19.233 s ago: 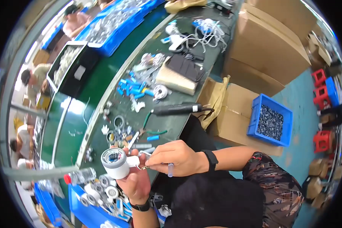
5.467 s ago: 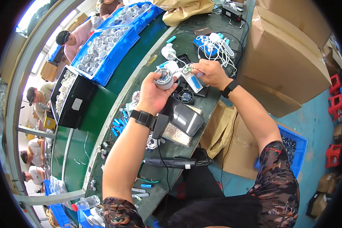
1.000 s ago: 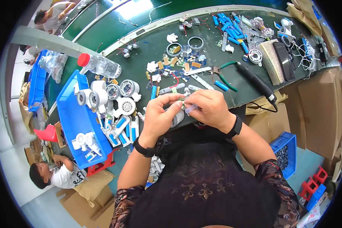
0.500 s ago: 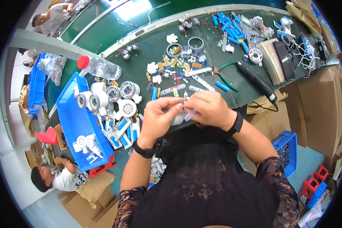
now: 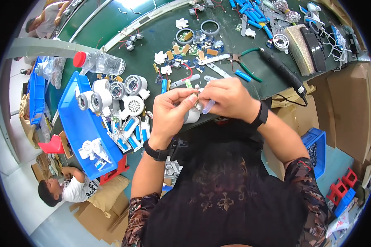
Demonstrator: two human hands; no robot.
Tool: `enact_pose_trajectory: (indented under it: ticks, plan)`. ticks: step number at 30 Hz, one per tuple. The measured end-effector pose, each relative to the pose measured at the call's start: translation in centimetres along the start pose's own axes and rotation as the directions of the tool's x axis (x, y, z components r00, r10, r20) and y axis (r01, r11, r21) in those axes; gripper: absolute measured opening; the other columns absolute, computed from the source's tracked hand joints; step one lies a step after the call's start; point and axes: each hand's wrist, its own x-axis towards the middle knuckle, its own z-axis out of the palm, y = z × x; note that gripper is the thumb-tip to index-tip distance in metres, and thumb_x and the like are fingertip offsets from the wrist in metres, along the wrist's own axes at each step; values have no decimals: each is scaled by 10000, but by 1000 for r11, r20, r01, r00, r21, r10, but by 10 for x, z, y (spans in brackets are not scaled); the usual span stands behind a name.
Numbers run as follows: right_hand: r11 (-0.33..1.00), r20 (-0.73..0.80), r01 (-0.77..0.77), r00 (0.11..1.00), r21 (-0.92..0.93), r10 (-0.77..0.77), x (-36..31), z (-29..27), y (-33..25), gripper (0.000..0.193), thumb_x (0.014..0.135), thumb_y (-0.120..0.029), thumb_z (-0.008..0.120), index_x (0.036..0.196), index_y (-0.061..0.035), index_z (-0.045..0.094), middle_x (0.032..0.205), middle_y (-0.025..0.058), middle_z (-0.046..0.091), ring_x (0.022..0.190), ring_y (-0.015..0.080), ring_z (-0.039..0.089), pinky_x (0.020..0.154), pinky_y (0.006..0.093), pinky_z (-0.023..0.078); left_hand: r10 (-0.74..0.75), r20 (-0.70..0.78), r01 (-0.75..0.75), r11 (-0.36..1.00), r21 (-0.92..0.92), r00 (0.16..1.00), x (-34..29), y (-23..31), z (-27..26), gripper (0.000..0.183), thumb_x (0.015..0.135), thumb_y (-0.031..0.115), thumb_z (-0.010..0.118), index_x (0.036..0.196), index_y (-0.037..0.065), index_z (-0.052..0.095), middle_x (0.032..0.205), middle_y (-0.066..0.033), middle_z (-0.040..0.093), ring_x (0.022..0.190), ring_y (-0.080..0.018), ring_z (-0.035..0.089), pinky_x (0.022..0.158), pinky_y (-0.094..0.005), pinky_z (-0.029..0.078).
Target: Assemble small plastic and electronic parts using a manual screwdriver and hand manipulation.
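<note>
- Fingers (image 5: 184,95) of my left hand (image 5: 171,113) pinch small white round housing (image 5: 191,116), near table (image 5: 152,41) edge.
- Right hand (image 5: 231,99) grips clear little tube (image 5: 208,108) touching it.
- Housing: light, stiff plastic, probably fragile; hold by rim.

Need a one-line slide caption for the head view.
Both hands, left hand and right hand, hold a small white part together over the green workbench, beside a blue tray of white round housings.

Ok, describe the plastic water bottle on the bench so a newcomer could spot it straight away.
Start at the big blue tray on the left of the green workbench. Just beyond its far end lies the clear plastic bottle, on its side. Its red cap, pointing left, sets it apart from the white round parts nearby.
</note>
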Motion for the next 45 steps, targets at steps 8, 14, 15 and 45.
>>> enact_pose_trajectory:
  ticks: [8,14,15,45]
  plan:
    - [987,-223,-162,962,9,160,-17,32,-15,163,727,-43,806,831,-48,680,756,80,672,639,243,671,558,336,534,31,-72,-31,1000,-5,997,0,-4,6,215,940,21,690,1131,-77,702,1004,-100,746,852,-99,682,771,-226,528]
    - [998,11,-34,999,50,34,-9,1,3,143,753,-65,788,861,-71,694,765,78,669,655,258,667,574,346,539,24,42,-27,998,63,999,1,-1,-3,190,940,6,683,1109,-78,710,961,-87,748,832,-87,672,744,-221,522]
    - [999,11,-37,999,40,37,-9,-1,3,143,753,-65,788,861,-71,694,765,78,669,655,258,667,574,346,539,26,51,-29,998,59,998,3,0,-3,190,940,6,683,1109,-78,710,961,-87,748,832,-87,672,744,-221,522]
    - [959,-171,-276,950,-60,262,-7,22,-31,132,725,23,754,820,-40,688,706,88,634,583,225,611,537,318,477,124,-32,-122,991,47,992,7,-11,7,169,913,43,691,1046,-53,731,918,-67,748,820,-75,673,733,-236,534]
